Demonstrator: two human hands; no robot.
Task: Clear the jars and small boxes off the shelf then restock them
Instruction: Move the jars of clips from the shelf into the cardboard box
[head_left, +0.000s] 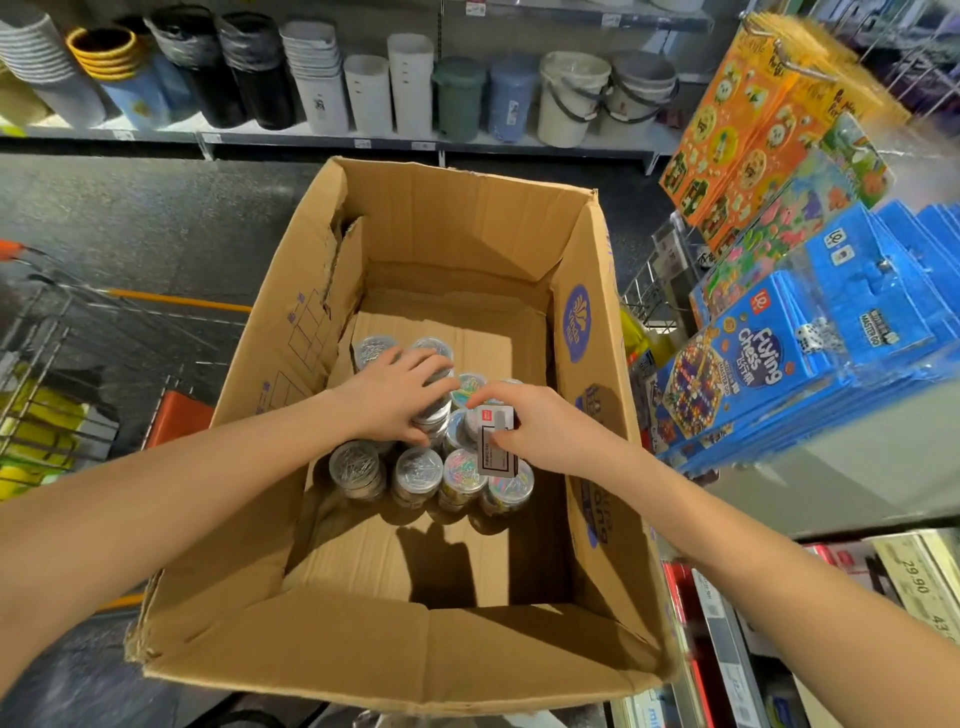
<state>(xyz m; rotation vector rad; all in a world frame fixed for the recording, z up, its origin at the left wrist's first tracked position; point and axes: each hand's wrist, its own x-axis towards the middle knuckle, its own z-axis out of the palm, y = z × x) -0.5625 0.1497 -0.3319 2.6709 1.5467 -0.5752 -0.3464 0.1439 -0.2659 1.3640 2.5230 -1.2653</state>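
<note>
Two hands: both reach down into the cardboard box (457, 234) at the centre of the frame, forearms entering from the lower left and lower right.
Left hand (400, 395): fingers curled over the top of a silver-lidded jar (435, 413) in the middle of the cluster, thumb against its near side.
Right hand (540, 426): fingers and thumb clamped on a small box (496, 441), white with a red mark and a printed label, held just above the colourful jars.
Jars (415, 470): round clear tubs standing upright and packed together on the box floor. Those at the front left and back hold silvery clips. Those at the front right hold multicoloured ones. Some appear stacked.
Cardboard box: brown, flaps open, blue printing on its right wall, a tear in its left wall. The near part of its floor is bare.
Left of frame: a wire shopping cart (41, 322) with orange trim, on a dark floor.
Top of frame: a shelf (322, 140) of bins and buckets.
Right of frame: hanging blue game packs (753, 364) marked "Flying chess", with orange packs (737, 140) above them.
</note>
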